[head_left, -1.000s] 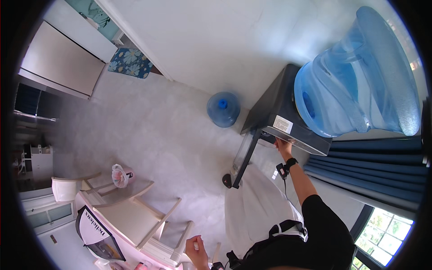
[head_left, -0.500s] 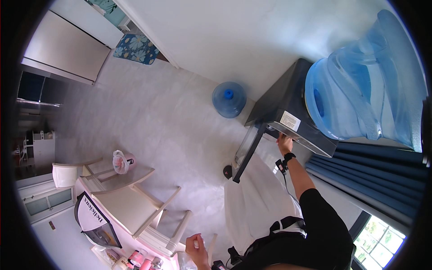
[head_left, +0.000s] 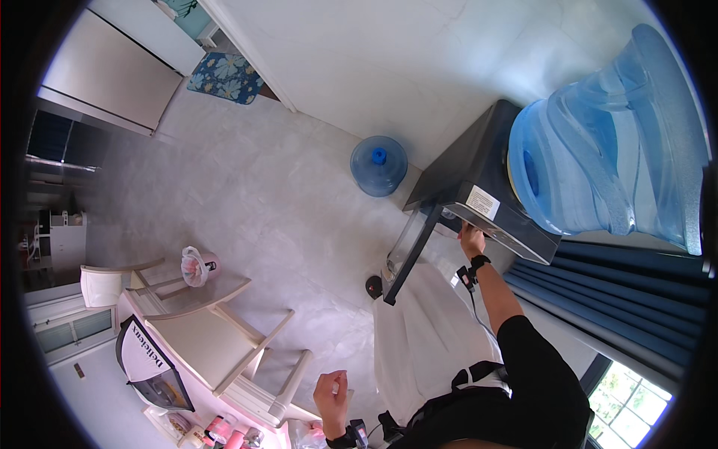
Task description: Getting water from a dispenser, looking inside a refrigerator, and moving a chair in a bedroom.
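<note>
My right hand (head_left: 471, 238) reaches in under the front panel of a dark grey water dispenser (head_left: 467, 153); its fingertips are hidden there. A large blue water bottle (head_left: 621, 142) stands upside down on the dispenser. The dispenser's dark-framed door (head_left: 413, 253) with a clear pane swings out toward me, left of that hand. My left hand (head_left: 331, 398) is raised near the table edge with its fingers curled. Something small and pale seems to show between them, but I cannot make it out.
Another blue water bottle (head_left: 379, 166) stands on the floor by the wall. Cream chairs (head_left: 196, 337) and a pink table with a mesh food cover (head_left: 153, 367) and several cups are at the left. A lined bin (head_left: 199, 267) stands beyond. Blue curtains (head_left: 613, 292) hang right.
My left hand has risen slightly, away from the lower edge, and its wrist now shows. My right hand stays at the dispenser. The view has shifted a little.
</note>
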Motion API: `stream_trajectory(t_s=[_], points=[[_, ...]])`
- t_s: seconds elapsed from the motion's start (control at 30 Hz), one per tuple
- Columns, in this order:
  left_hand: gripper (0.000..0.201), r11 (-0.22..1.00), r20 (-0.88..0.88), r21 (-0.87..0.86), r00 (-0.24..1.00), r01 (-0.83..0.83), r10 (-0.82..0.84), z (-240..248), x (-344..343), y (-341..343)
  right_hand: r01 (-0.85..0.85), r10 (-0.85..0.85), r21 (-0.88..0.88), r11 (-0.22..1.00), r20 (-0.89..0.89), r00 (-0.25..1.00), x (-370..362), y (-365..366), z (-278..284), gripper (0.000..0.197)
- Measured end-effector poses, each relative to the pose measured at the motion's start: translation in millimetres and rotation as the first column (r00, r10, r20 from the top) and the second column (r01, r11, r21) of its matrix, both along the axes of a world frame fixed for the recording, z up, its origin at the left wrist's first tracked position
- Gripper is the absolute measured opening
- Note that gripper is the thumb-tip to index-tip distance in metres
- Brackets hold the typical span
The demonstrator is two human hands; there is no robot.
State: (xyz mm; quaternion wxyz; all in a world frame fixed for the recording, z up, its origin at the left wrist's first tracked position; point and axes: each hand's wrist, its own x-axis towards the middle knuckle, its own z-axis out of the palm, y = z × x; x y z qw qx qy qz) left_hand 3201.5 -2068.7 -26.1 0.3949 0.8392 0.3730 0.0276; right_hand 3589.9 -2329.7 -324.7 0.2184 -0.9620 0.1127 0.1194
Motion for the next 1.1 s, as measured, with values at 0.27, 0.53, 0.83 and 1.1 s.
stream_trajectory(t_s=[0.27,0.53,0.83,1.1], points=[[0.006,0.999,-0.038,-0.041,0.999,-0.033,0.032,-11.9,-5.1,5.4,-0.125,0.139,-0.119,0.985,0.119,0.983,1.3,-16.3,-20.9,0.059],[0.005,1.000,-0.009,0.017,1.000,0.005,-0.005,-17.9,-4.6,4.3,-0.107,0.105,-0.010,0.994,-0.096,0.990,2.6,-7.0,1.9,0.054],[0.005,1.000,-0.052,-0.006,0.998,-0.027,0.027,-19.9,-12.1,-0.7,-0.119,0.119,-0.010,0.993,0.035,0.992,-1.7,-0.5,9.4,0.051],[0.010,0.999,-0.053,-0.042,0.999,-0.010,0.008,-22.7,-4.9,-1.9,-0.110,0.110,0.025,0.994,-0.006,0.994,3.5,-8.0,3.9,0.056]])
